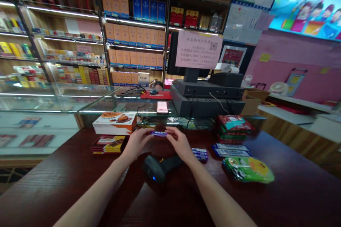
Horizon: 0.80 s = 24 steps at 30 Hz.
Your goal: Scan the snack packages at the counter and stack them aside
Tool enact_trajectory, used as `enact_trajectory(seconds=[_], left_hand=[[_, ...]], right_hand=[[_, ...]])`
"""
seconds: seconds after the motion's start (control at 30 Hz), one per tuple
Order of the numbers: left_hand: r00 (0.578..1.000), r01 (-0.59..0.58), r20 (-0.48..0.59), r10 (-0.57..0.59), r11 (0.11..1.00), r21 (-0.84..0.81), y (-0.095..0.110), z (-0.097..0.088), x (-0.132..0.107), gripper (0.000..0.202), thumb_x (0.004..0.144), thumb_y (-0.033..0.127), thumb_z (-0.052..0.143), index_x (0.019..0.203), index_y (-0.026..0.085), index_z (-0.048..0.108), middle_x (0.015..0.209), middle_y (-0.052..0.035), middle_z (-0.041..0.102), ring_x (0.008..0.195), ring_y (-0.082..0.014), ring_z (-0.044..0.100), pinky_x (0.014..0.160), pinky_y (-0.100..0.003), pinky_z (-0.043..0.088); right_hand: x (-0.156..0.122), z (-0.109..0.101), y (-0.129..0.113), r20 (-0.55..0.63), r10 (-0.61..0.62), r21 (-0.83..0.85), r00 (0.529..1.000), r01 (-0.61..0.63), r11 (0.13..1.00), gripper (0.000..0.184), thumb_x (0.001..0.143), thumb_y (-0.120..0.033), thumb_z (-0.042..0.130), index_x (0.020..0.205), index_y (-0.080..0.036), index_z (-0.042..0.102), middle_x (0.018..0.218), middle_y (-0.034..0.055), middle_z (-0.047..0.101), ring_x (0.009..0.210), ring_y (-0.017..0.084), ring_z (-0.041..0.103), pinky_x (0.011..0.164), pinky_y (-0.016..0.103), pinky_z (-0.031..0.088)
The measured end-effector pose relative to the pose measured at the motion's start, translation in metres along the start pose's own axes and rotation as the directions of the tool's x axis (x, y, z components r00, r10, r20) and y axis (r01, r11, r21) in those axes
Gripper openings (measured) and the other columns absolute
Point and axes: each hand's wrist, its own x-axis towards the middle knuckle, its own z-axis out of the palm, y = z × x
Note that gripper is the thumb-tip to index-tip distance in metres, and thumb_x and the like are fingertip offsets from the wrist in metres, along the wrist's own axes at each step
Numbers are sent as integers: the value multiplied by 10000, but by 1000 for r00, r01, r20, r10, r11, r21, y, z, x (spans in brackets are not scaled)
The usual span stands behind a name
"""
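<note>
A small purple-wrapped bar lies across the fingers of both hands at the far side of the dark wooden counter. My left hand holds its left end and my right hand holds its right end. A black handheld barcode scanner lies on the counter just below my hands. A small stack of purple-and-white bars sits near my right wrist. To my left stand an orange-and-white boxed snack and a stack of chocolate bars.
On the right lie blue-and-white packets, a green snack bag and a red stack of packages. Behind them stand a glass display case, a phone and a till with a monitor.
</note>
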Motion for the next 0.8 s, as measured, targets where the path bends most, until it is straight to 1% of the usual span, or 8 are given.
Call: enact_trajectory(seconds=[0.1,0.2,0.3,0.37,0.47,0.57,0.67,0.8], left_hand=[[999,15,-39,-17,999,-43,-7,2,-8,328,841,393,615,1104,241,738,1069,-49,771,991,-246,706,941,-390,528],[996,47,-62,-58,983,-178,-15,9,-14,347,834,388,627,1139,247,715,1119,-44,755,1032,-233,698,967,-387,525],[990,112,-45,-133,941,-320,-21,17,-18,419,815,396,654,1199,231,676,1129,-48,748,1043,-229,699,981,-390,526],[986,142,-27,-165,912,-384,-22,20,-19,455,803,416,674,1214,221,662,1122,-52,748,1047,-232,699,979,-392,529],[977,185,-13,-211,880,-438,-20,20,-21,435,793,437,683,1164,211,673,1066,-53,758,996,-229,710,936,-384,548],[975,168,-59,-213,887,-431,-17,19,-23,362,786,416,681,1081,207,683,998,-45,758,947,-218,711,900,-366,556],[977,117,-125,-175,921,-372,-16,19,-26,295,791,397,670,1024,216,688,991,-35,750,947,-207,703,903,-355,550],[976,64,-185,-119,958,-281,-12,16,-28,231,803,371,659,981,229,701,989,-25,751,928,-199,695,910,-349,544]], right_hand=[[-3,5,1,2,-3,19,1000,2,1000,295,861,-271,621,1146,-227,686,1110,67,754,1064,227,701,1015,412,507],[-7,9,3,-1,9,55,1000,-9,998,309,845,-255,640,1149,-227,687,1130,70,749,1063,227,703,1010,411,517],[-11,10,5,-22,21,55,1000,-20,998,321,845,-253,643,1164,-235,684,1135,68,746,1021,222,716,988,409,536],[-12,10,5,-38,6,38,999,-5,999,324,847,-248,644,1169,-242,685,1140,64,744,1002,218,719,983,408,539],[-13,11,5,-69,-49,0,996,50,999,343,840,-218,638,1179,-249,682,1144,58,738,996,209,716,979,394,541],[-14,13,5,-86,-76,-23,993,74,997,364,824,-190,634,1180,-254,679,1138,52,736,972,201,720,948,378,558],[-14,15,7,-74,-49,-6,996,49,999,338,835,-205,632,1166,-256,683,1096,47,753,991,210,724,958,387,562],[-16,15,6,-59,-21,-1,998,21,1000,306,852,-227,641,1152,-259,690,1079,45,764,1011,217,728,977,398,558]])
